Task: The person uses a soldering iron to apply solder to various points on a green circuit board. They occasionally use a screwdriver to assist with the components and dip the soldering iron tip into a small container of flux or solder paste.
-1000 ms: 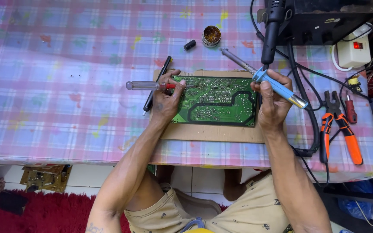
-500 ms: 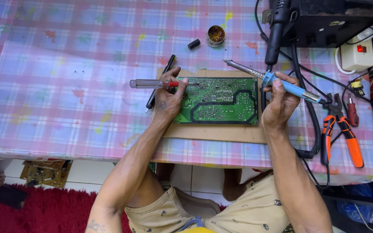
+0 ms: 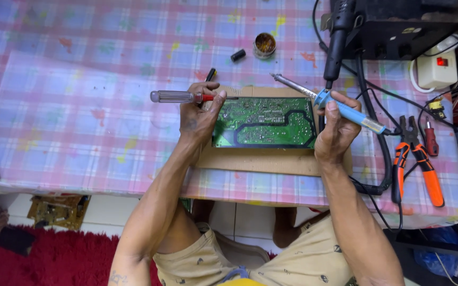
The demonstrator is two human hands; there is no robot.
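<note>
The left hand [image 3: 200,114] is closed around a screwdriver [image 3: 178,97] with a clear handle, held level at the left edge of a green circuit board [image 3: 263,122]. The right hand [image 3: 335,127] grips a blue soldering iron [image 3: 327,100], tip raised just above the board's upper right corner. The board lies on cardboard [image 3: 263,159] on the checked table [image 3: 80,106], with orange pliers [image 3: 417,159] well to the right.
</note>
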